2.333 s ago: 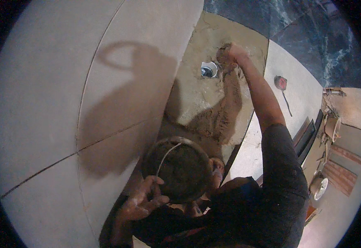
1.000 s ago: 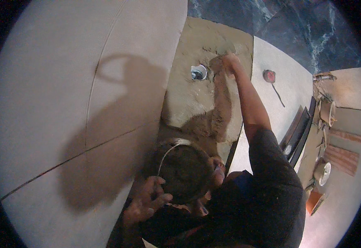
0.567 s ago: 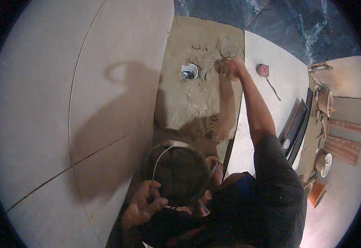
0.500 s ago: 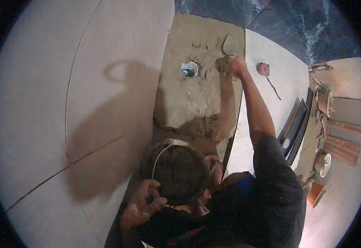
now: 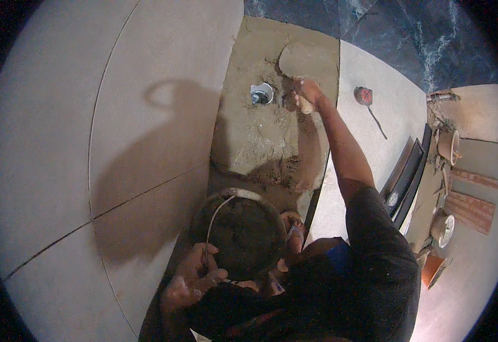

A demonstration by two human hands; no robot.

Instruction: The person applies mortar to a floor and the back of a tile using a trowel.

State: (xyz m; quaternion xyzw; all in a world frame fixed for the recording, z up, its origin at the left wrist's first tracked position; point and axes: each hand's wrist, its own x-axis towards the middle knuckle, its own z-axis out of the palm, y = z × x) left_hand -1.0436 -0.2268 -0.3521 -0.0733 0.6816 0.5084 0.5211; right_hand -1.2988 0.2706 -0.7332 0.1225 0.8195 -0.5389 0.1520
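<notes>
My right hand (image 5: 310, 94) is closed on the pale handle of a mortar-coated trowel (image 5: 296, 60), whose blade lies on wet grey mortar (image 5: 272, 142) just above and right of a white drain pipe (image 5: 262, 93) set into it. My left hand (image 5: 195, 273) is closed on the thin pale handle of a round bucket (image 5: 240, 239) with dark grey mortar in it. The bucket is low in the view, by my legs and a foot in a sandal (image 5: 294, 231).
Large pale tiles (image 5: 49, 142) are at the left, dark marbled tiles (image 5: 408, 34) at the top. A red-and-dark tape measure (image 5: 363, 95) lies on a white tile (image 5: 391, 85). Dark strips (image 5: 405, 176), tubs (image 5: 448, 145), reddish boards (image 5: 468, 211) and an orange container (image 5: 431, 269) are at the right.
My right hand has moved left toward the pipe, and the trowel blade now shows broader, further left on the mortar. My left hand still has the bucket handle.
</notes>
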